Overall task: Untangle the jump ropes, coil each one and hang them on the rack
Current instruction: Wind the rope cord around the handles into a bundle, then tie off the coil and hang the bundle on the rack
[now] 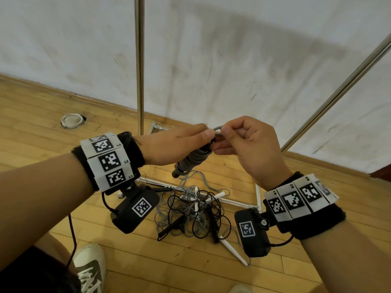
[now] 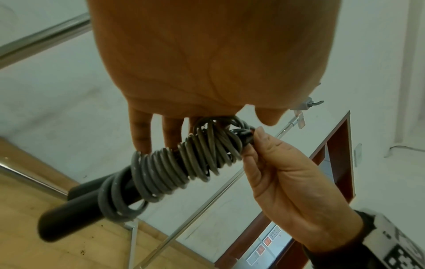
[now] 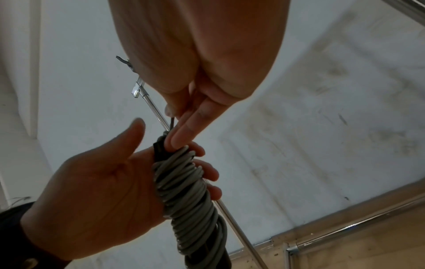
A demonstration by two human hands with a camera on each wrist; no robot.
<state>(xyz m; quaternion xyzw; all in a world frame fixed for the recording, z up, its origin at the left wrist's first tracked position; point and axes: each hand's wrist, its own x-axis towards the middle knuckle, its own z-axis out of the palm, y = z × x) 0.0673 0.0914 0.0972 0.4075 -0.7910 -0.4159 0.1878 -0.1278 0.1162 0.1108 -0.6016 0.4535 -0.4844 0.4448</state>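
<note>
The left hand (image 1: 179, 144) grips the coiled grey jump rope (image 1: 190, 160), whose black handles slant down from the fingers. The right hand (image 1: 249, 142) pinches its top loop, just opposite. The tangled ropes (image 1: 190, 212) lie below.

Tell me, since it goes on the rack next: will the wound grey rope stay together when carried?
Probably: the grey rope is wound tightly round its black handles, so it should carry as one stiff bundle. The end pinched by the right hand may spring loose if released.
</note>
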